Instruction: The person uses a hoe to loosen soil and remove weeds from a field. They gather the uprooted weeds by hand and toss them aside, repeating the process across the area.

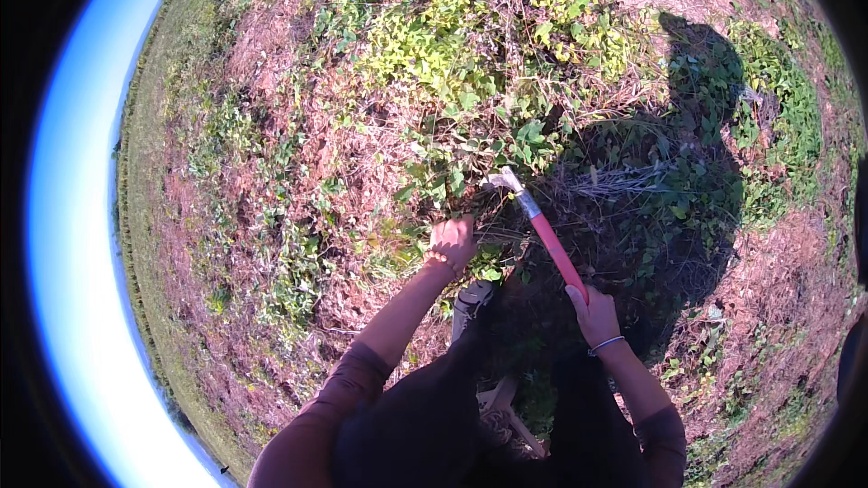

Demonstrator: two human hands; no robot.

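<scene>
My right hand is closed around the red handle of a hand tool with a curved metal head, like a sickle or a small hoe. The handle slants up and left, and the head lies at the leafy vines, above and right of my left hand. My left hand, with a beaded bracelet at the wrist, is down among stems and leaves. Its fingers look curled, but their tips are hidden, so I cannot tell whether they grip the stems.
My shoe stands just below my left hand. Between my legs is a wooden frame, perhaps a low stool. Yellow-green vines and dry stalks cover reddish soil. My shadow falls over plants to the right.
</scene>
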